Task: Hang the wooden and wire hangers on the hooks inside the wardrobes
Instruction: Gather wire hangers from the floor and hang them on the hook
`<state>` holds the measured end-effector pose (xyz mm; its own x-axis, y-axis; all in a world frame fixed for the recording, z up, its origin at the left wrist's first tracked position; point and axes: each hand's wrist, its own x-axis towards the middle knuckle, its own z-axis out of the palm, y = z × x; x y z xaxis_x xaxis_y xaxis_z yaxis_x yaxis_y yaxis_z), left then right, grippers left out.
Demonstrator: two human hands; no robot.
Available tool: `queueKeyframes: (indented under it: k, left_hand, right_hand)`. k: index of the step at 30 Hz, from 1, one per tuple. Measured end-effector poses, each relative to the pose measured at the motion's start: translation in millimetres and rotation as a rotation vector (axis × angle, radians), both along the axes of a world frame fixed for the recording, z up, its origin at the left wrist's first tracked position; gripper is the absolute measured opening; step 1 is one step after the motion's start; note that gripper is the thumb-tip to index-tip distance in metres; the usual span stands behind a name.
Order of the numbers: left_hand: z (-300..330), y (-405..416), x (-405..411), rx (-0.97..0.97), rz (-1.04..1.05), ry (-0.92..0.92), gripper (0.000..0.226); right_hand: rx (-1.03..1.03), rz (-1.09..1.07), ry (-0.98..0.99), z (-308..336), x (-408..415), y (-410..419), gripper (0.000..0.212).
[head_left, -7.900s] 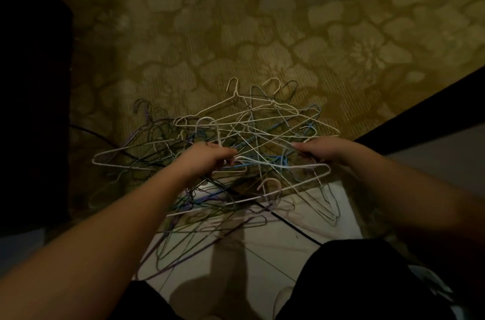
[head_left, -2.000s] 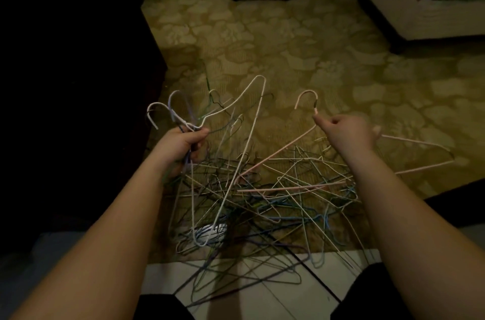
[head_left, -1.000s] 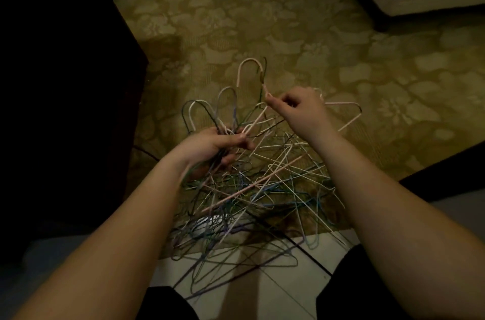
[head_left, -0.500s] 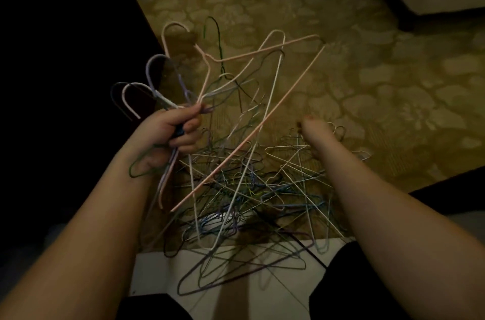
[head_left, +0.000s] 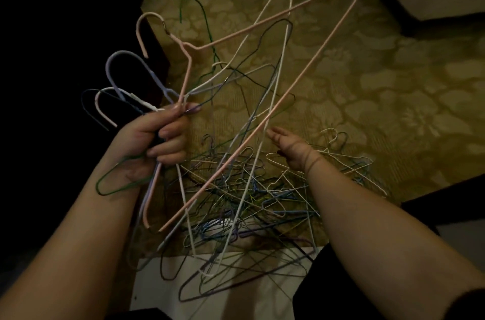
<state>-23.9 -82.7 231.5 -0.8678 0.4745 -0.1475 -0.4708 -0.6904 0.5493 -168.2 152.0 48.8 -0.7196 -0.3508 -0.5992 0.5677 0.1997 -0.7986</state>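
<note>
Your left hand [head_left: 154, 141] is clenched around a bundle of thin wire hangers [head_left: 199, 89], gripping them just below their necks so the hooks fan out up and to the left against the dark wardrobe side [head_left: 65, 31]. In that bundle you hold a pale pink coated wire hanger [head_left: 262, 120] whose long bar slants from upper right to lower left, a lavender hook [head_left: 118, 62], a white hook [head_left: 101, 99], a dark blue one and a thin green hanger [head_left: 195, 9] that reaches farthest up. A green wire loop lies across your left wrist.

Your right hand [head_left: 291, 148] is released, fingers extended and holding nothing, hovering just above the tangled heap of coloured wire hangers [head_left: 249, 193]. That heap rests on the floor, partly on the patterned olive carpet [head_left: 393, 83] and partly on the pale tiles [head_left: 236, 288] nearest you. No container holds any hanger; all are either in your left hand or loose in the floor heap.
</note>
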Motion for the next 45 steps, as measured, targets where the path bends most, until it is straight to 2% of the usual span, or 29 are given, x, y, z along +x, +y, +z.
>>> queueKeyframes:
  k: [5, 9, 11, 12, 17, 20, 22, 27, 29, 32, 36, 39, 42, 45]
  left_hand:
    - [12.6, 8.3, 5.0, 0.058, -0.029, -0.005, 0.038]
    - [17.6, 10.8, 7.4, 0.053, -0.007, 0.0, 0.038]
    - [17.1, 8.7, 8.6, 0.045, 0.006, -0.008, 0.039]
    - [15.7, 7.3, 8.7, 0.038, 0.012, -0.011, 0.039]
    - [4.4, 0.2, 8.5, 0.001, 0.038, -0.029, 0.04]
    - [-1.4, -0.7, 7.8, 0.001, 0.037, -0.03, 0.041]
    - [-2.6, 1.4, 6.9, 0.005, 0.029, -0.019, 0.04]
    - [4.1, 11.0, 2.7, 0.05, -0.027, 0.022, 0.041]
    - [8.7, 16.2, 1.6, 0.079, -0.057, 0.028, 0.04]
    - [18.8, 22.1, 2.4, 0.086, -0.09, 0.01, 0.04]
    - [47.4, 29.1, 9.8, 0.052, -0.098, -0.022, 0.041]
    - [100.4, 33.7, 19.6, 0.064, -0.115, 0.007, 0.039]
    - [162.4, 33.5, 28.4, 0.06, -0.141, 0.058, 0.037]
    - [222.4, 26.6, 37.0, 0.091, -0.193, 0.087, 0.036]
  right_hand:
    - [-0.056, 0.102, -0.025, 7.6, 6.4, -2.8, 0.06]
    - [-0.364, 0.1, -0.152, 9.8, 9.4, -16.3, 0.034]
    - [-0.418, 0.115, -0.161, 18.1, 11.5, -19.8, 0.018]
    - [-0.422, 0.094, -0.151, 20.2, 11.9, -19.9, 0.018]
    - [-0.535, -0.071, -0.109, 23.6, 4.9, -12.7, 0.025]
    - [-0.523, -0.172, -0.117, 25.7, 0.1, -8.7, 0.031]
    - [-0.529, -0.177, -0.125, 29.7, -0.7, -3.1, 0.031]
    - [-0.72, -0.111, -0.195, 50.9, -2.4, 8.8, 0.036]
    - [-0.761, -0.16, -0.189, 57.7, -4.9, 16.2, 0.039]
    - [-0.646, -0.251, -0.161, 75.3, -10.3, 33.5, 0.046]
    - [-0.508, -0.258, -0.083, 120.4, -14.4, 60.7, 0.046]
    - [-0.39, -0.201, -0.007, 186.3, -15.9, 80.6, 0.049]
    - [-0.355, -0.116, 0.05, 266.2, -13.4, 98.0, 0.027]
    - [-0.366, -0.027, 0.071, 338.0, -10.8, 110.7, 0.026]
